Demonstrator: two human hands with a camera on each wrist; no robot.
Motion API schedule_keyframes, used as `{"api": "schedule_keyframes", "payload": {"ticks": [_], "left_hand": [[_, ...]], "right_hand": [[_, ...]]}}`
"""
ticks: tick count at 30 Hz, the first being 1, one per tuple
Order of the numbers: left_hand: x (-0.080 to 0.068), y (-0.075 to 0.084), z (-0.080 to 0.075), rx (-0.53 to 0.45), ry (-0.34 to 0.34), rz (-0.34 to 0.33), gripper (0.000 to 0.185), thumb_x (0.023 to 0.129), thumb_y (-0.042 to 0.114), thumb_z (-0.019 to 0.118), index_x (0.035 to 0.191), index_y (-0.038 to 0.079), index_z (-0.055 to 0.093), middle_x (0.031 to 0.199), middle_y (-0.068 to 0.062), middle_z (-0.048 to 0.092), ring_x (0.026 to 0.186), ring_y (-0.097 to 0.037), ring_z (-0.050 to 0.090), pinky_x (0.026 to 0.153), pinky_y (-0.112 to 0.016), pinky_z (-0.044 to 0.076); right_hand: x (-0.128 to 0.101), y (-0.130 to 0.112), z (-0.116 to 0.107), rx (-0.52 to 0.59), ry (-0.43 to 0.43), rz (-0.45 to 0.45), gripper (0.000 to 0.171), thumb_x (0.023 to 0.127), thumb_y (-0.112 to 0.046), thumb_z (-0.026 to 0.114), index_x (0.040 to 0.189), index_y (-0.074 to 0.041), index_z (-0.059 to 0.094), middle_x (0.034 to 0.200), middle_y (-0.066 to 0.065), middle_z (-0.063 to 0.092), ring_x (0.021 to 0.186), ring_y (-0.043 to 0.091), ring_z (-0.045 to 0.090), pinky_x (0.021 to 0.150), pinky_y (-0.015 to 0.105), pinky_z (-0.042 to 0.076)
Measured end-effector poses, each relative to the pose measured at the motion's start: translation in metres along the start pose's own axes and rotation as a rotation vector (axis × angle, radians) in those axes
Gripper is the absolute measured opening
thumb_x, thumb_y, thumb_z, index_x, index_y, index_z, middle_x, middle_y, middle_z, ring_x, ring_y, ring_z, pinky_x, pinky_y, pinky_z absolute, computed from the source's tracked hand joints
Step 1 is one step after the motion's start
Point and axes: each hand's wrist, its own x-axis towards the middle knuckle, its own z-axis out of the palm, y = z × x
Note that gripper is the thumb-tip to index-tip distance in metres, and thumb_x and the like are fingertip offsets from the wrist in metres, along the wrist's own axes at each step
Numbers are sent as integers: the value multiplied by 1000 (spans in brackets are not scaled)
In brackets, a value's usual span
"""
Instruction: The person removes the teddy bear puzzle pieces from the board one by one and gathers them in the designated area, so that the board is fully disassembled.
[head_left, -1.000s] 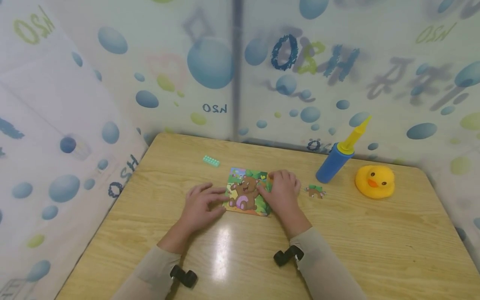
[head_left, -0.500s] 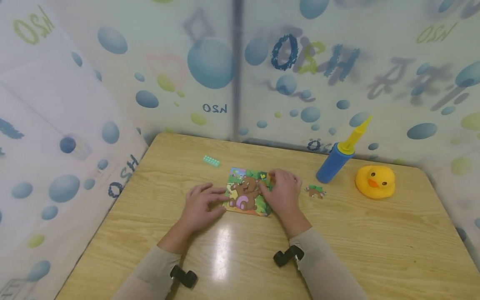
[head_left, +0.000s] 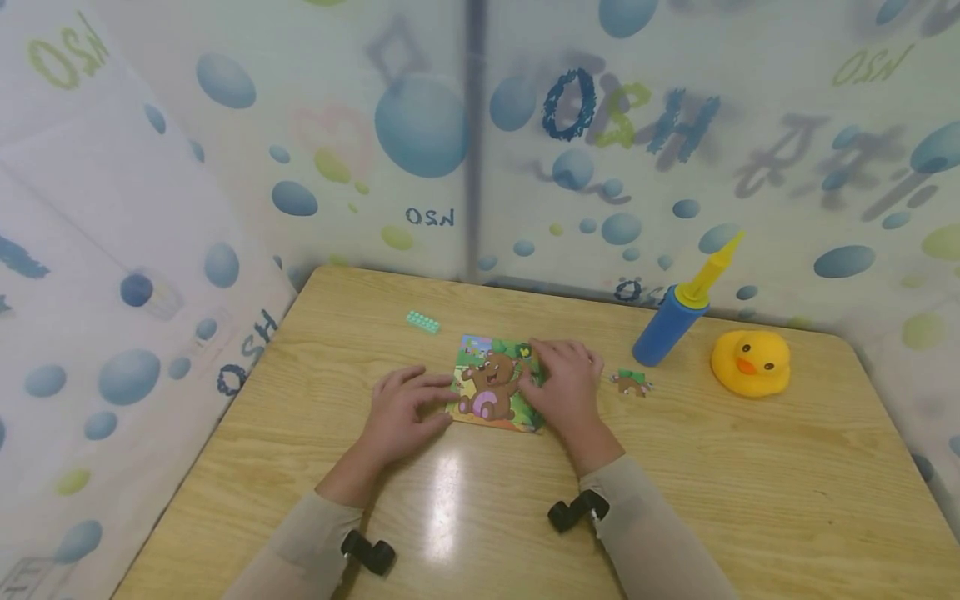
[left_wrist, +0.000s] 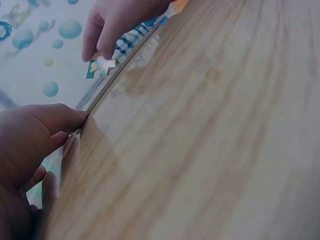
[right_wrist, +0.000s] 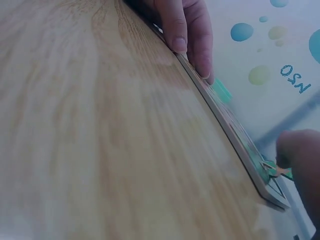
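Head view shows a bear puzzle [head_left: 495, 383] lying flat near the middle of the table [head_left: 750, 483], with 1 hand at each side of it. Left hand [head_left: 405, 412] rests on the table with its fingers nearly straight and slightly spread, the fingertips touching the puzzle's left edge. Right hand [head_left: 566, 385] lies over the puzzle's right part, fingers bent down at the upper right corner; from here I cannot tell whether they pinch anything. A loose piece [head_left: 631, 382] lies just right of that hand, a pump [head_left: 670, 324] stands behind it, a duck [head_left: 750, 362] sits farther right, and a green brick [head_left: 423, 322] lies behind the puzzle on the left

Left wrist view adds what the head view hides: the left fingers [left_wrist: 52, 120] press against the thin side of the board [left_wrist: 107, 90], and the right fingertips [left_wrist: 102, 42] press down on a small printed piece at the far corner. Right wrist view shows the board [right_wrist: 235, 132] edge-on, the left fingertips [right_wrist: 177, 35] on its rim, and a green piece [right_wrist: 272, 170] under the right fingertip [right_wrist: 297, 150]
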Motion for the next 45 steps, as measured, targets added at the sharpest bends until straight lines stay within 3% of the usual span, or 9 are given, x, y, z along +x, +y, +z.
{"api": "schedule_keyframes", "payload": {"ticks": [4,10,13,22,33,45], "left_hand": [[1,1,0,-6,-4,-1,31,86,24,86,116,29,81,143,5,68,146,-40,44,120,-68,15],[2,1,0,-8,-1,6,31,86,24,86,116,29,81,143,4,69,146,-40,45,120,-67,15],[2,0,1,-9,0,6,31,86,23,87,116,29,81,142,4,69,145,-40,45,120,-67,16],[-1,1,3,-10,-14,-20,29,89,25,85,117,29,81,144,5,68,146,-39,43,120,-67,15],[-1,2,1,-9,-9,-12,31,87,24,86,117,29,81,143,4,68,146,-40,44,121,-68,14],[0,1,1,2,-19,-18,29,89,24,85,117,30,81,144,6,67,147,-39,43,121,-66,14]], "right_hand": [[-1,4,-4,-28,-58,-19,59,79,-19,84,137,-10,72,128,10,73,123,35,55,106,66,30],[0,12,-9,-47,-96,-11,54,83,-22,85,136,-12,74,125,9,74,123,33,55,106,65,30],[0,16,-11,-51,-117,-14,51,87,-23,83,136,-12,74,126,8,74,123,33,55,107,64,31],[0,19,-11,-116,-306,-31,49,108,-25,64,153,-7,56,141,12,60,135,35,44,109,57,30],[-12,30,-18,-126,-286,-70,46,110,-18,57,153,-2,52,140,17,58,135,38,45,117,57,29],[-42,53,-51,-95,-272,-17,49,109,-15,56,154,2,51,143,22,58,136,45,43,112,62,31]]}}
